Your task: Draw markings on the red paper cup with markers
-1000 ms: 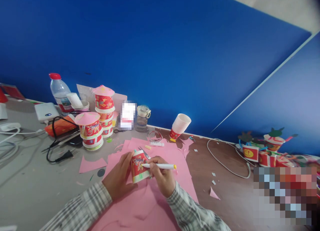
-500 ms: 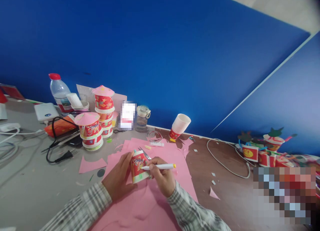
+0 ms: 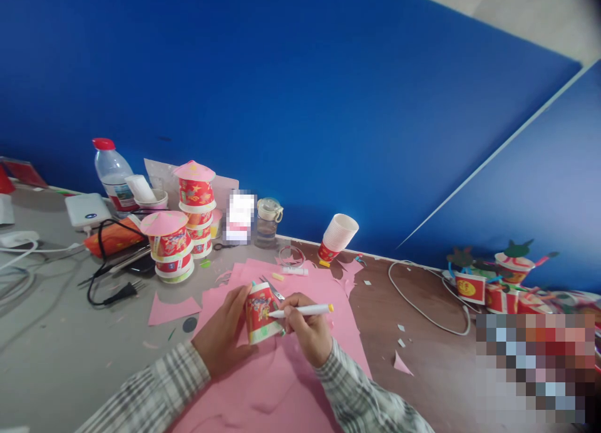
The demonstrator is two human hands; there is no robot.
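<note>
My left hand (image 3: 221, 338) is wrapped round a red patterned paper cup (image 3: 261, 312), held upside down over a pink paper sheet (image 3: 263, 383). My right hand (image 3: 307, 334) pinches a white marker with a yellow end (image 3: 307, 310). Its tip rests against the cup's side. Both sleeves are grey plaid.
Stacked red cups with pink cone lids (image 3: 171, 245) stand at the left, by a water bottle (image 3: 114, 176) and a black plug and cable (image 3: 113, 283). A leaning stack of white cups (image 3: 337, 236), a glass jar (image 3: 267, 221), scissors (image 3: 272, 286) and a white cable (image 3: 422, 301) lie behind. Decorated cups (image 3: 488, 283) crowd the right.
The marker's tip has shifted slightly along the cup's side and my right hand has edged to the right. The left hand and cup have hardly moved.
</note>
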